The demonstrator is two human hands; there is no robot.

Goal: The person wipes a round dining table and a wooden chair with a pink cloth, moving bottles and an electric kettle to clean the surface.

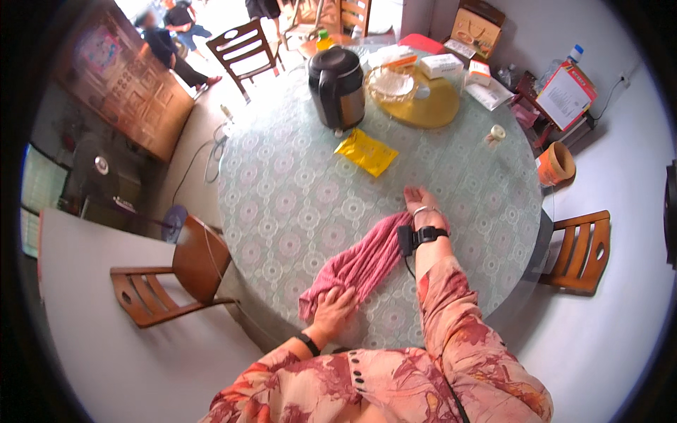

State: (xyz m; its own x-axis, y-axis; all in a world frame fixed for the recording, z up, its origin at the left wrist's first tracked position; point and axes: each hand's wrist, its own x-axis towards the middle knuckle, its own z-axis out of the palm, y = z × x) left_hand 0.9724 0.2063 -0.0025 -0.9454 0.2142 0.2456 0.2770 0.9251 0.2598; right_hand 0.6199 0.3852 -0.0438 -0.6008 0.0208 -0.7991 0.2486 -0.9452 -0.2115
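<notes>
A pink ribbed towel (pixel 353 260) lies gathered into long folds across the round table (pixel 285 246), which has a patterned cover. My left hand (pixel 334 309) presses on its near end, fingers bent into the fabric. Towards the far end, the folds narrow and run under my right wrist, with a bit of pink showing on its other side. My right hand (pixel 421 200) is turned on its side there, and whether its fingers grip the cloth is hidden. A yellow packet (pixel 366 152) lies beyond my right hand, in front of a black and steel kettle (pixel 337 90).
A golden turntable (pixel 441 106) bears a glass bowl (pixel 391 83) and boxes. A small jar (pixel 495 134) stands near the right edge. Wooden chairs (pixel 158 296) stand left, right (pixel 579 254) and behind. Cables (pixel 193 158) trail across the left floor. People (pixel 168 47) are beyond the doorway.
</notes>
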